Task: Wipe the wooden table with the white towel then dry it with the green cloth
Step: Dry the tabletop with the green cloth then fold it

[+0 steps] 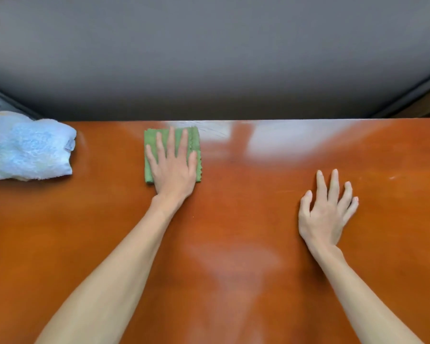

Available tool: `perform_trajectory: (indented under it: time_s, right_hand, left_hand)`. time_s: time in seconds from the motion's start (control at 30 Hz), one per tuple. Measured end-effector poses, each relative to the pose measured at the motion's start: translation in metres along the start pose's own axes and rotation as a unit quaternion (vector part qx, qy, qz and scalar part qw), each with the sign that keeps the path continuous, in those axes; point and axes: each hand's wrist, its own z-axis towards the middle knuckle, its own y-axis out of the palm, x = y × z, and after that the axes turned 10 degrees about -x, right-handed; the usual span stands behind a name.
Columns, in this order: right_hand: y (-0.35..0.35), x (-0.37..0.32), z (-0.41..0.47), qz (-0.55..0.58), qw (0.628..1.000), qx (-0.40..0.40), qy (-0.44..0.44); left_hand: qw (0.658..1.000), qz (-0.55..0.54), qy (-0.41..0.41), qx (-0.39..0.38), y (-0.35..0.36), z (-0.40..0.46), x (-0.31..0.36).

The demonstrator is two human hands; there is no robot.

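My left hand [173, 167] presses flat, fingers straight and spread, on the folded green cloth [150, 140] near the far edge of the glossy wooden table [233, 199]. The white towel [27, 147] lies bunched at the table's far left, apart from both hands. My right hand [327, 209] rests on the bare wood to the right, fingers spread and holding nothing.
A grey padded surface [209, 58] runs along the table's far edge. Bright light reflections sit on the wood to the right of the cloth and in the near middle.
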Motion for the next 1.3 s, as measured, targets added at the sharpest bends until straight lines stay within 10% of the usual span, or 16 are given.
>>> perform_trajectory:
  time_s: [0.23, 0.43, 0.73, 1.13, 1.3]
  right_hand:
    - [0.000, 0.002, 0.000, 0.000, 1.000, 0.006, -0.015]
    - [-0.002, 0.000, 0.000, 0.012, 1.000, 0.006, -0.016]
    - [0.004, 0.004, 0.004, 0.025, 0.999, 0.030, -0.019]
    - [-0.029, 0.050, 0.017, 0.192, 0.978, 0.018, -0.075]
    - [-0.050, 0.102, 0.046, 0.122, 0.988, 0.007, -0.097]
  left_hand:
    - [0.989, 0.035, 0.137, -0.040, 0.049, -0.127, 0.073]
    - [0.996, -0.012, -0.079, -0.030, 0.049, -0.158, 0.029]
    - [0.987, -0.054, -0.151, -0.001, 0.003, 0.005, 0.034]
    - [0.978, 0.028, 0.195, -0.063, 0.059, -0.081, 0.226]
    - [0.978, 0.024, 0.202, -0.048, 0.080, -0.153, 0.231]
